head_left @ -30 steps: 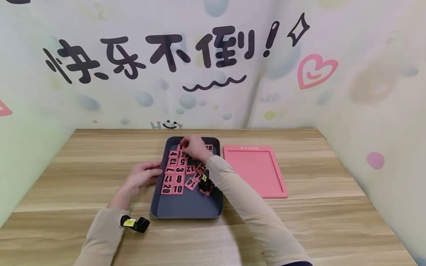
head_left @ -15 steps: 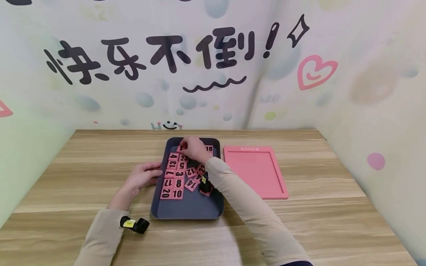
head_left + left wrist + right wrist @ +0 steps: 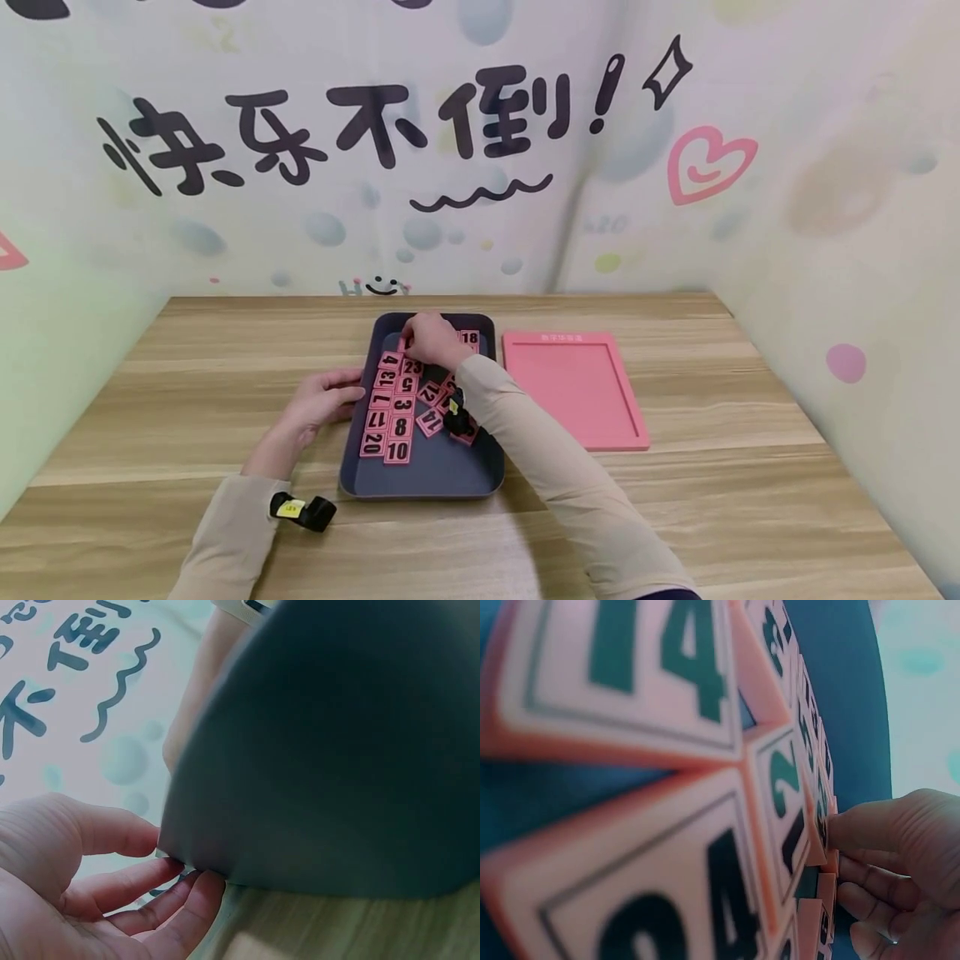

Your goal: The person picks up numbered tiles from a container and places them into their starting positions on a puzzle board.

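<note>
Two columns of pink tiles [image 3: 402, 405] lie in the left half of the dark tray [image 3: 427, 485], tile 10 [image 3: 397, 452] and tile 20 [image 3: 372, 444] nearest; gentle, straight pushing should keep them from buckling. The left hand [image 3: 321, 400] rests uncurled fingertips against the tray's left wall, and steady pressure there should stop it slipping. Farther, the right hand [image 3: 435, 340] appears to pinch a far-left tile [image 3: 402, 343], best kept flat and square beyond tile 23 [image 3: 412, 367].

A wrist strap [image 3: 455, 419] and sleeve [image 3: 517, 425] cover some loose tiles right of tile 14 [image 3: 431, 422]. Fingers hide the pinched tile's number. Lettering on the pink frame [image 3: 573, 392], just right of the tray, is too small to read.
</note>
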Motion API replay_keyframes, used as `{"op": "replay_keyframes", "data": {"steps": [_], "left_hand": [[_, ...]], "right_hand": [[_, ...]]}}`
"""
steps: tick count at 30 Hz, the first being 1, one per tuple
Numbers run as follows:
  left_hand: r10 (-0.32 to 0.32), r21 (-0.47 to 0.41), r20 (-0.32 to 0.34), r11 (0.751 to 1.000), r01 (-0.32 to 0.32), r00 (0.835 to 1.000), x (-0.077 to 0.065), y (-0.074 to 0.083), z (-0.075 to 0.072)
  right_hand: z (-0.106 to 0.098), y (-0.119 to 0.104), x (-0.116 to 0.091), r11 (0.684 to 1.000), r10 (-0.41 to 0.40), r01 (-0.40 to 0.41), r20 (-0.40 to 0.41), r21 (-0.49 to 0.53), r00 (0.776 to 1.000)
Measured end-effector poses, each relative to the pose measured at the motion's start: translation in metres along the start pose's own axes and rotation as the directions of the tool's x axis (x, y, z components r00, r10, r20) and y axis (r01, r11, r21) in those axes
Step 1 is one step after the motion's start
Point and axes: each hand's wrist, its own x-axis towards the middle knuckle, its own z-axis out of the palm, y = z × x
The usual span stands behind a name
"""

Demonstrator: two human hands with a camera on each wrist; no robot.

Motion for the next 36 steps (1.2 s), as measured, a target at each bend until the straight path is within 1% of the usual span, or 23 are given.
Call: {"op": "replay_keyframes", "data": {"steps": [6,10,15,21,28,33,36], "left_hand": [[-0.005,0.007,0.003,1.0,0.005,1.0,0.001,-0.001,0.001],[-0.013,0.018,0.003,1.0,0.013,1.0,0.002,0.0,0.002],[-0.017,0.031,0.002,0.999,0.017,1.0,0.002,0.002,0.004],[-0.017,0.04,-0.005,0.999,0.017,1.0,0.001,0.003,0.003],[-0.017,0.035,-0.011,0.999,0.018,1.0,0.002,0.0,0.001],[-0.023,0.05,-0.012,0.998,0.024,1.0,0.0,0.0,0.001],[-0.026,0.05,-0.011,0.998,0.026,1.0,-0.001,0.0,0.001]], "right_hand": [[-0.003,0.003,-0.004,1.0,-0.001,0.001,-0.005,0.027,1.0],[-0.008,0.006,-0.007,0.993,-0.029,0.033,-0.038,0.114,0.999],[-0.022,0.008,-0.015,0.965,-0.09,0.105,-0.075,0.24,0.993],[-0.04,0.008,-0.029,0.933,-0.085,0.112,-0.092,0.341,0.992],[-0.052,0.017,-0.043,0.939,-0.069,0.113,-0.142,0.325,0.987],[-0.054,0.03,-0.052,0.933,-0.076,0.132,-0.177,0.334,0.981],[-0.057,0.038,-0.06,0.926,-0.059,0.121,-0.179,0.359,0.982]]}}
